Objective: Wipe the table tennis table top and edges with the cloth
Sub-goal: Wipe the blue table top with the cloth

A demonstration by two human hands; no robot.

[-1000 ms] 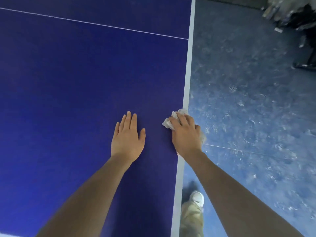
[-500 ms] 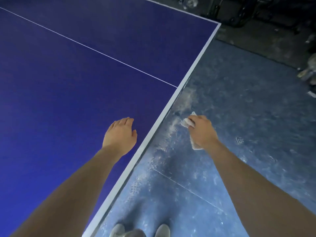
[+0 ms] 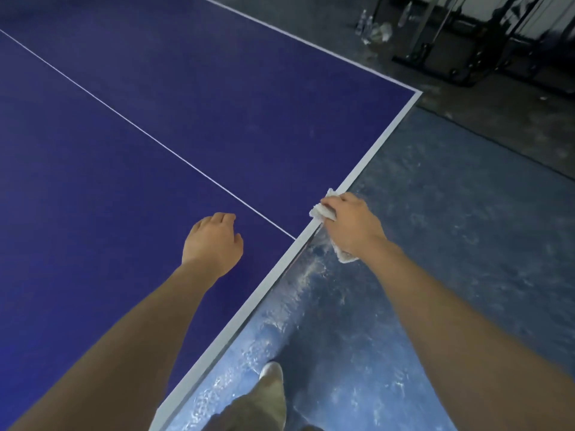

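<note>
the right hand (image 3: 353, 227) grips a crumpled white cloth (image 3: 320, 211) against the white edge of the blue bench (image 3: 186, 98), just beyond where the thin white centre line (image 3: 149, 140) meets that edge. the left hand (image 3: 213, 244) hangs over the bench top to its left, fingers loosely curled, holding nothing. a shoe (image 3: 272, 373) stands on the floor (image 3: 451, 244) below both hands

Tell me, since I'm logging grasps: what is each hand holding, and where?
The right hand grips the cloth round its middle, both ends sticking out. The left hand holds nothing.
</note>
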